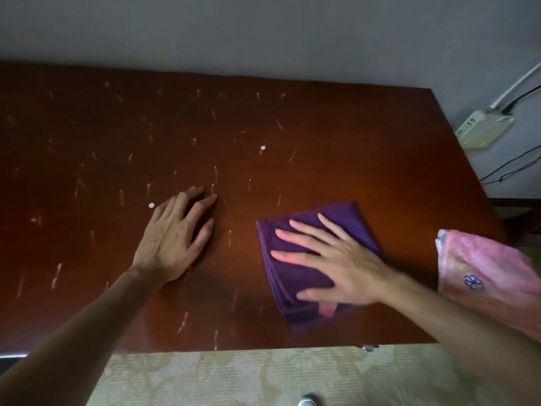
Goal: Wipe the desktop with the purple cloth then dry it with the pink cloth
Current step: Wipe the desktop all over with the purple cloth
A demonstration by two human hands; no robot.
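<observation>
Two hands lie flat on the worktop (322,127): the right hand (336,262), fingers spread, presses the folded purple cloth (345,218) down to wipe, while the left hand (175,232), left of that cloth, steadies bare-palmed. Right of it waits the pink cloth (486,271), likely for drying.

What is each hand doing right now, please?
Left hand: open, resting flat on the desktop.
Right hand: open, pressing the purple cloth.

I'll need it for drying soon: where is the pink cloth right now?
In the head view the pink cloth lies at the desk's right edge, just right of the right hand pressing the purple cloth.
</observation>
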